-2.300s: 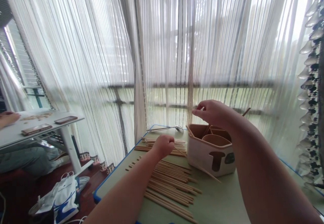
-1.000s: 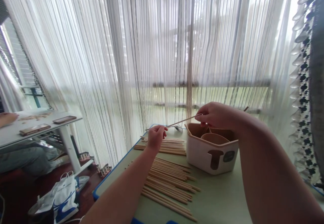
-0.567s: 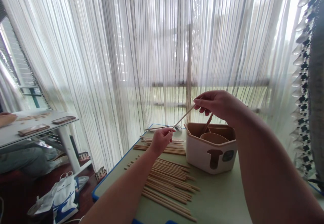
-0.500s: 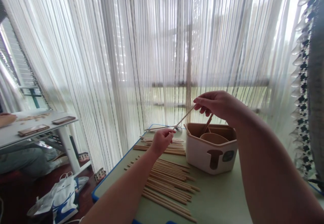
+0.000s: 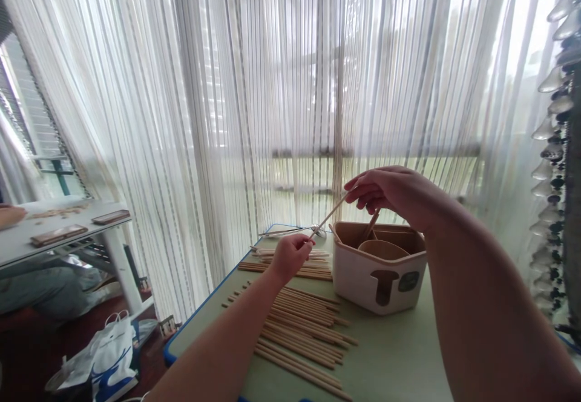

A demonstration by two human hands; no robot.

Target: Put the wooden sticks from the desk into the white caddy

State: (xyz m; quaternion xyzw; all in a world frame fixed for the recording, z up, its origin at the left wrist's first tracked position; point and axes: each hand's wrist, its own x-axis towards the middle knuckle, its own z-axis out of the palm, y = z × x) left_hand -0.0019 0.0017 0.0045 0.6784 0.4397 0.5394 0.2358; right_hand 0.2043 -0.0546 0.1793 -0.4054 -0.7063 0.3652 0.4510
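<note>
Between my two hands a thin wooden stick (image 5: 328,216), like a chopstick, slants up to the right. My left hand (image 5: 291,257) pinches its lower end above the table. The upper end is between the closed fingers of my right hand (image 5: 374,189), which is raised over the back of a white and tan box (image 5: 363,290). Inside the box are a tan divider and a few sticks (image 5: 373,223) leaning in the back left. Many similar sticks (image 5: 304,320) lie in rows on the green table, partly hidden by my left forearm.
Thin metal tools (image 5: 285,231) lie at the table's (image 5: 390,359) far edge, before a sheer curtain (image 5: 236,87). At left, another person's hand (image 5: 11,215) rests by a white table (image 5: 109,211) with small pieces. A white bag (image 5: 113,353) stands on the floor.
My right hand has shifted slightly, its fingers curling more over the stick's upper end. My left hand and the stick have barely moved; the view has turned very slightly.
</note>
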